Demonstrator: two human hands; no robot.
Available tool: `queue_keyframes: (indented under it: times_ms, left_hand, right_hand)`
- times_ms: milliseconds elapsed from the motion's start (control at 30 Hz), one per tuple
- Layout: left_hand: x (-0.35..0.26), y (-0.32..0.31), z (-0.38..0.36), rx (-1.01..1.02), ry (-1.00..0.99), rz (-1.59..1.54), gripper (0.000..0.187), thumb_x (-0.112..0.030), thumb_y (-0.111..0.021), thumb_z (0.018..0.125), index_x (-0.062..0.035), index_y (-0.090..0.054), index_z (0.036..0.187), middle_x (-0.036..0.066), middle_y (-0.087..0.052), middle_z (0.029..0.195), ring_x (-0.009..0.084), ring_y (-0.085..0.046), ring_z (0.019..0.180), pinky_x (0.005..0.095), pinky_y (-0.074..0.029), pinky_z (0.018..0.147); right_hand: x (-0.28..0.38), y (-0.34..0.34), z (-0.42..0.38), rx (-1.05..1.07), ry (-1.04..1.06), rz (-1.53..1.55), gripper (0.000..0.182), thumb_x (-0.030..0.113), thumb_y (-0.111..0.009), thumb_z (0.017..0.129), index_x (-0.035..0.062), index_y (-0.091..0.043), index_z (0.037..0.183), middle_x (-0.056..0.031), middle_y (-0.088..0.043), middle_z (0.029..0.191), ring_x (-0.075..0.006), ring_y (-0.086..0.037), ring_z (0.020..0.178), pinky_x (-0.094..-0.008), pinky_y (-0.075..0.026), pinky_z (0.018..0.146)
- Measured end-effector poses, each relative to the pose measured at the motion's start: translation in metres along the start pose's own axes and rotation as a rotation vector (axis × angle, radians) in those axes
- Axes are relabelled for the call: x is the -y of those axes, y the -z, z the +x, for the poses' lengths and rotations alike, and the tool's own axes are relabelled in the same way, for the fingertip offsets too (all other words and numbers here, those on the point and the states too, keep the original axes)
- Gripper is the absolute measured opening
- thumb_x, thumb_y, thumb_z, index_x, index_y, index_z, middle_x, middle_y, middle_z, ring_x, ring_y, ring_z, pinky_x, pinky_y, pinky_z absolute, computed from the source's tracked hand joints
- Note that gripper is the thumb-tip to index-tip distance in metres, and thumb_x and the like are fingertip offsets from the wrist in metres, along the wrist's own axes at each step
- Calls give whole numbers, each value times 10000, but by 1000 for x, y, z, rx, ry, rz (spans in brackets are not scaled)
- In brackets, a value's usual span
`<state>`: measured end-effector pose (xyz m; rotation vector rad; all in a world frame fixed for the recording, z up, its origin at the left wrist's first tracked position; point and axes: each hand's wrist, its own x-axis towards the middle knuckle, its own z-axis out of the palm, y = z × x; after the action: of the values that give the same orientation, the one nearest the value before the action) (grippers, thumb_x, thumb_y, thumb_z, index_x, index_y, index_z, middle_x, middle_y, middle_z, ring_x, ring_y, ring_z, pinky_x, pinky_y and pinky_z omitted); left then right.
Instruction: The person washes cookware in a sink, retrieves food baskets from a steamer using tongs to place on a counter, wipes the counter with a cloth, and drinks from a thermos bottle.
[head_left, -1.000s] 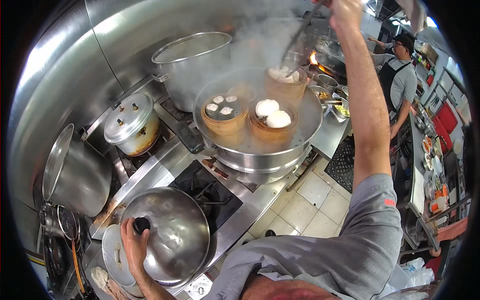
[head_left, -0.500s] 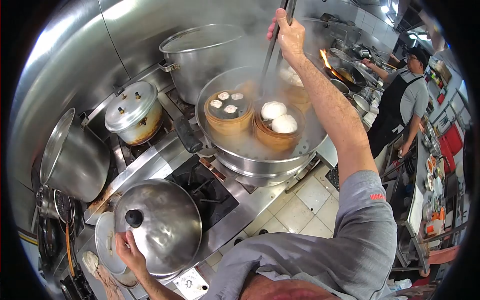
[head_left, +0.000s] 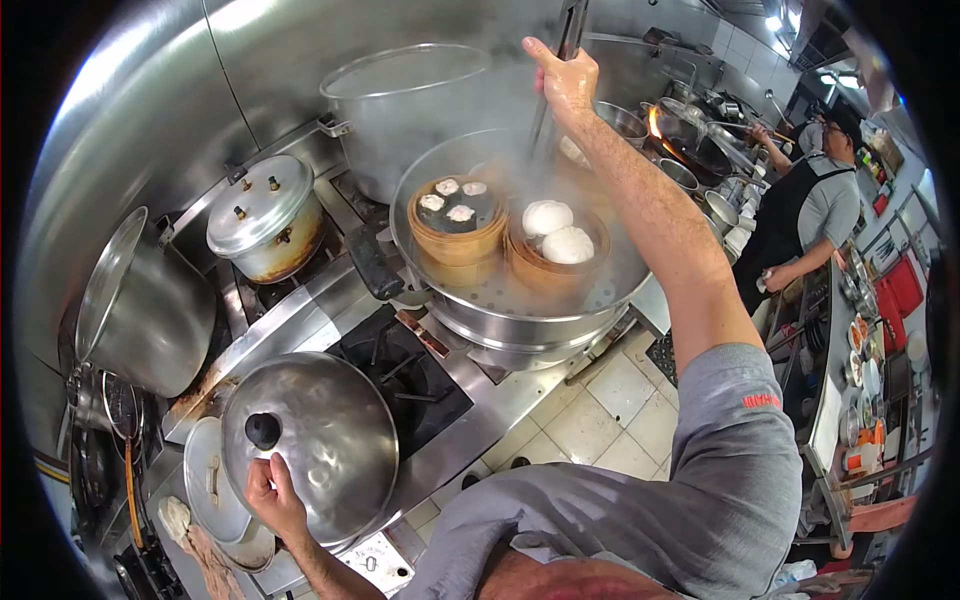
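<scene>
My right hand (head_left: 570, 85) is raised over the steamer, its fingers wrapped round long metal tongs (head_left: 545, 125) that point down; their tips are lost in steam. Below, a wide steamer pan (head_left: 560, 325) holds bamboo baskets. One bamboo basket (head_left: 455, 243) carries several small dumplings (head_left: 461, 213); another basket (head_left: 550, 275) holds two white buns (head_left: 568, 244). A further basket behind my forearm is partly hidden. My left hand (head_left: 273, 495) is curled closed in front of a domed metal lid (head_left: 335, 430), just under its black knob (head_left: 263, 430), with nothing visible in it.
A tall pot (head_left: 400, 130) and a lidded pot (head_left: 265, 215) stand on the stove behind. At left are a large tilted pot (head_left: 160, 320) and a flat lid (head_left: 212, 490). A co-worker (head_left: 805, 210) stands at right near a flaming wok (head_left: 700, 150).
My right hand and the tongs have shifted slightly, and the thumb now points left. My left hand has curled its fingers and moved slightly right. The co-worker has shifted slightly.
</scene>
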<state>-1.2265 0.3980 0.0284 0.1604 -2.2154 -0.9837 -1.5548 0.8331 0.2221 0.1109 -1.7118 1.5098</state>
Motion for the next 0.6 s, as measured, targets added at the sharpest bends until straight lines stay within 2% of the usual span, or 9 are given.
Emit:
queue_keyframes:
  times_ms: [67,133,233,300,367,400,433,500,600]
  left_hand:
    - [-4,-3,0,8,-20,-3,331,-75,-556,853,13,-371,593,40,-357,532,125,-291,511,307,-235,473]
    - [-8,-5,0,13,-39,-2,334,-81,-560,853,12,-374,592,40,-361,533,124,-294,513,304,-236,475]
    - [-9,-5,0,41,-60,2,335,-86,-565,849,8,-373,592,39,-362,533,122,-298,516,299,-237,476]
    - [-9,-5,0,57,-21,-2,328,-87,-565,847,4,-377,595,38,-356,530,120,-299,519,295,-236,476]
    - [-8,-7,-2,72,-2,-11,316,-81,-571,839,2,-385,597,38,-362,532,121,-307,515,294,-244,476]
    - [-8,-7,-2,85,16,-22,304,-74,-578,831,0,-394,600,38,-368,534,122,-315,511,293,-252,476]
    - [-13,-9,0,80,15,-20,304,-74,-578,831,0,-394,600,38,-368,534,122,-315,511,293,-252,476]
    - [-32,-15,13,96,-147,2,277,-52,-594,809,-4,-408,609,40,-381,537,132,-339,497,290,-272,480]
    - [-71,-19,39,144,-287,32,195,-23,-618,759,2,-447,669,60,-436,631,158,-392,536,279,-325,511]
  right_hand:
    - [-9,-1,13,-27,-3,23,357,278,-736,699,31,-482,653,-39,-502,507,-119,-474,390,-279,-397,379]
    - [-41,-5,39,-135,117,19,274,176,-688,711,28,-470,634,-52,-498,498,-126,-454,361,-291,-376,340]
    - [-32,-5,49,-164,165,-4,223,101,-644,713,31,-454,619,-49,-476,479,-132,-444,353,-293,-361,323]
    - [2,-1,39,-123,105,42,225,92,-629,716,36,-440,607,-38,-452,459,-134,-443,357,-292,-356,319]
    - [26,0,40,-95,89,238,243,107,-627,740,50,-440,595,-20,-415,446,-125,-414,354,-291,-362,342]
    - [35,4,47,-138,65,50,204,158,-594,780,24,-493,665,-41,-472,477,-149,-467,364,-290,-372,330]
    - [41,4,51,-136,66,55,204,158,-594,780,24,-493,665,-41,-472,477,-149,-467,364,-290,-372,330]
    - [55,4,55,-109,172,173,135,94,-561,713,19,-474,641,-43,-453,450,-148,-437,331,-300,-340,297]
    - [78,10,68,-56,185,222,201,97,-572,723,21,-475,565,-41,-441,431,-155,-428,320,-301,-340,297]
